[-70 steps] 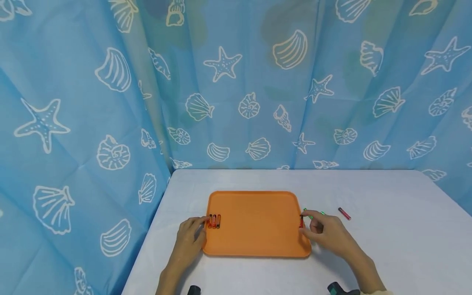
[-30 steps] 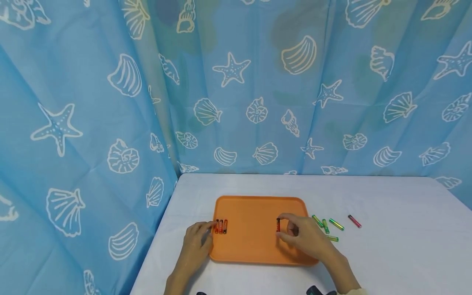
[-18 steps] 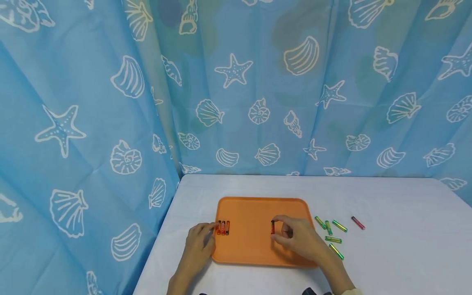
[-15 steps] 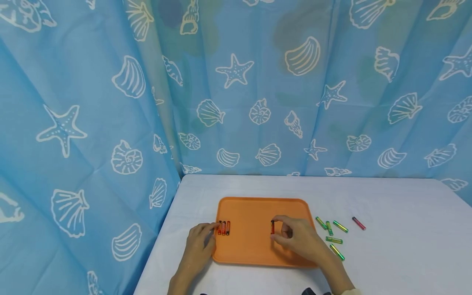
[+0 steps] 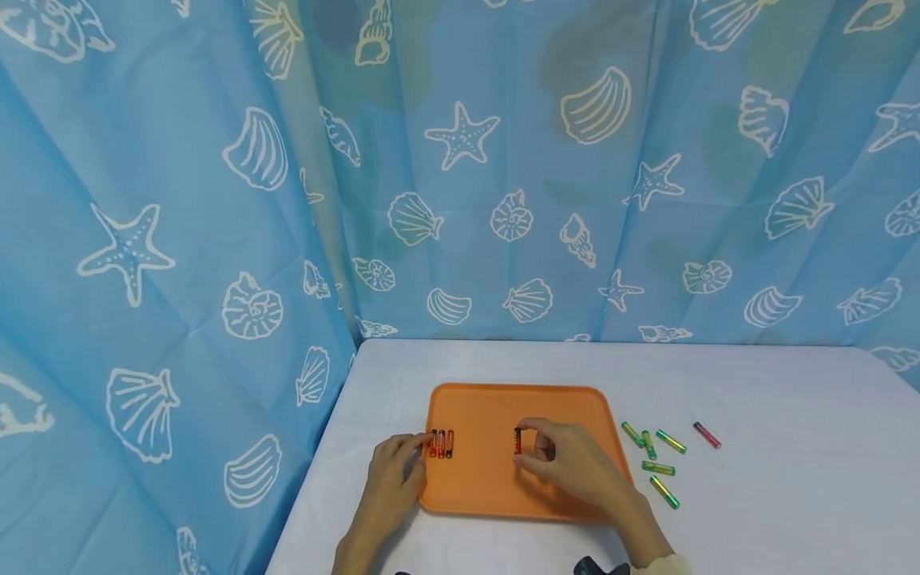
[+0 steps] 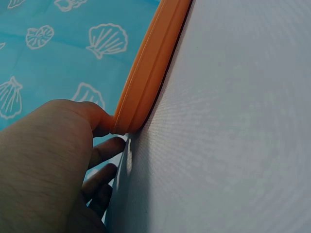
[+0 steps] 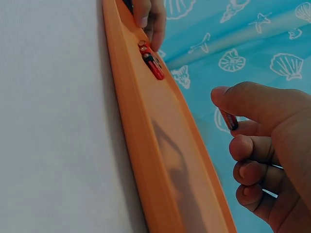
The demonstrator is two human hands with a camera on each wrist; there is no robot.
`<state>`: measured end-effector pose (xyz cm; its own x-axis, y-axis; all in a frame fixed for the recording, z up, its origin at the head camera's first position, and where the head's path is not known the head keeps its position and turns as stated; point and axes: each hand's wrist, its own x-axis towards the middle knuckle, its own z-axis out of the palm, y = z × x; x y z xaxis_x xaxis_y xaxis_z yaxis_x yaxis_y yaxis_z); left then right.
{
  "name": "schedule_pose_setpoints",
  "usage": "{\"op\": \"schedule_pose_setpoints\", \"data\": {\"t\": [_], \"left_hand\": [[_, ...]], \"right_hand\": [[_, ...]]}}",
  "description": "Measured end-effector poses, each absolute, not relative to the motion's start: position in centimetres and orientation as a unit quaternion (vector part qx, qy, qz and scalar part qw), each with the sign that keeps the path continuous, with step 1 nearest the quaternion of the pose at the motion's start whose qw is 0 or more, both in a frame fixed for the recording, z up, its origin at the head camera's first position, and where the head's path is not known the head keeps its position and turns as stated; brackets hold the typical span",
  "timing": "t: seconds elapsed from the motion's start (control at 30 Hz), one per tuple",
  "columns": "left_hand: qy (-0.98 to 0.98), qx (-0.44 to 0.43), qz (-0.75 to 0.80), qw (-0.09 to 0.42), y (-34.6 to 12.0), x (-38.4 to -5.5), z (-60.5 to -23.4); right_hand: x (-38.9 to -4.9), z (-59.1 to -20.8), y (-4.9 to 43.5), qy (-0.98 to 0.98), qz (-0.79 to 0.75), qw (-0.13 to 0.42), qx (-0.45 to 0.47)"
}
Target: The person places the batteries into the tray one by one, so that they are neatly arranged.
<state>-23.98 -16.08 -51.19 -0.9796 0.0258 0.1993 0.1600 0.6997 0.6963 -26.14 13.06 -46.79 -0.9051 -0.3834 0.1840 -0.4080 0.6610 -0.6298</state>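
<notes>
An orange tray (image 5: pixel 477 491) lies on the white table. At its left side, three red-and-black batteries (image 5: pixel 442 444) stand side by side in a row. My left hand (image 5: pixel 391 477) rests at the tray's left edge, its index fingertip by the leftmost battery. The left wrist view has the thumb (image 6: pixel 99 119) against the tray's rim. Above the middle of the tray, my right hand (image 5: pixel 571 463) pinches one red-and-black battery (image 5: pixel 517 441) between thumb and index finger. That battery (image 7: pixel 229 120) also shows in the right wrist view, its remaining fingers loosely bent.
Right of the tray, several green batteries (image 5: pixel 658 468) lie scattered on the table (image 5: pixel 783 463). One red battery (image 5: pixel 707 435) lies farther right. A blue curtain (image 5: pixel 532 160) with shell prints hangs behind and to the left.
My right hand has carried the red-and-black battery leftward from the tray's right edge to above its middle. The left hand stays by the row. The head view has shifted slightly.
</notes>
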Motion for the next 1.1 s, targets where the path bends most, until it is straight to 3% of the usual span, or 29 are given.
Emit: {"op": "schedule_pose_setpoints", "data": {"t": [0.8, 1.1], "left_hand": [[-0.916, -0.058, -0.385, 0.091, -16.3, -23.9, -51.4], [-0.915, -0.07, -0.385, 0.098, -16.4, -23.9, -51.4]], "right_hand": [[-28.2, -47.5, 7.7, -0.903, 0.332, 0.008, 0.273], [-29.2, -48.3, 6.2, -0.916, 0.311, -0.011, 0.252]]}}
